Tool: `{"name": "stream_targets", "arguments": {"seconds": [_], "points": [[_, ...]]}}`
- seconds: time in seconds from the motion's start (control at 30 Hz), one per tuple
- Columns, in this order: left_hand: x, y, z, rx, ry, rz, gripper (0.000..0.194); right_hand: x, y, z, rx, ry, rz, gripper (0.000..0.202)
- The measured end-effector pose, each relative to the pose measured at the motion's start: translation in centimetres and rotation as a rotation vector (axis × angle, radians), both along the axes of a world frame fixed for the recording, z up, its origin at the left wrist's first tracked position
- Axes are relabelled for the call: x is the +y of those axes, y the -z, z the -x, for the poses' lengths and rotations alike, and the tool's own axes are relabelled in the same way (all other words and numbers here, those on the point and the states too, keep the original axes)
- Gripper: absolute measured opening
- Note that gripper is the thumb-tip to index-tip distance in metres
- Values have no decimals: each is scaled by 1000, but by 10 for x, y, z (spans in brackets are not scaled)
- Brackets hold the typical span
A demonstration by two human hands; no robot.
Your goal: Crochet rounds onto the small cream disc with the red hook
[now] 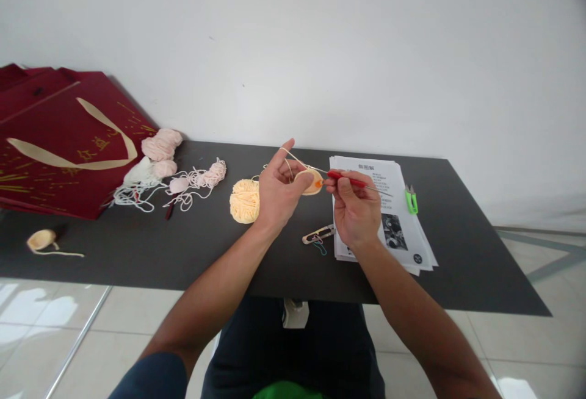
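left hand: pinching crocheted round, formed yet seemingly unfinished, yellow strand drawn taut; right hand: gripping red-handled hook.

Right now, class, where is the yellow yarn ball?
In the head view, the yellow yarn ball sits left of centre on the dark table, close beside the left hand.

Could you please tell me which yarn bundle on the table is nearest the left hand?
The yellow ball of yarn, right beside the left hand; the pink bundles and white bundle lie farther away, toward the red bag.
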State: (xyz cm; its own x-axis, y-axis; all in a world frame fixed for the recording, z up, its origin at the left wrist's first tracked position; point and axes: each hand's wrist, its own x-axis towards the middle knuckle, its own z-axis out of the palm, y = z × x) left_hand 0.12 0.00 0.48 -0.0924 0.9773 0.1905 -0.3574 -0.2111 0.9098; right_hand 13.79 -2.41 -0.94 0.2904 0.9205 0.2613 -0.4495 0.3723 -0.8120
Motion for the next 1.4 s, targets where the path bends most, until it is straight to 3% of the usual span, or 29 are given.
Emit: {"name": "stream_targets", "arguments": {"seconds": [0.2,0.37,0.47,0.83,1.4], "points": [[1,-3,-2,-99,-44,55,77,-8,6,10,-149,145,-50,18],[2,-3,-1,-149,0,107,77,-1,4,4,-5,-28,40,10],[1,-3,0,-118,5,100,78,5,0,-3,46,-77,57,12],[-3,-1,-2,48,-65,6,73,4,-6,-9,-53,18,-96,16],[-8,-5,-1,209,-154,-15,64,-1,3,-5,-225,162,-172,9]]}}
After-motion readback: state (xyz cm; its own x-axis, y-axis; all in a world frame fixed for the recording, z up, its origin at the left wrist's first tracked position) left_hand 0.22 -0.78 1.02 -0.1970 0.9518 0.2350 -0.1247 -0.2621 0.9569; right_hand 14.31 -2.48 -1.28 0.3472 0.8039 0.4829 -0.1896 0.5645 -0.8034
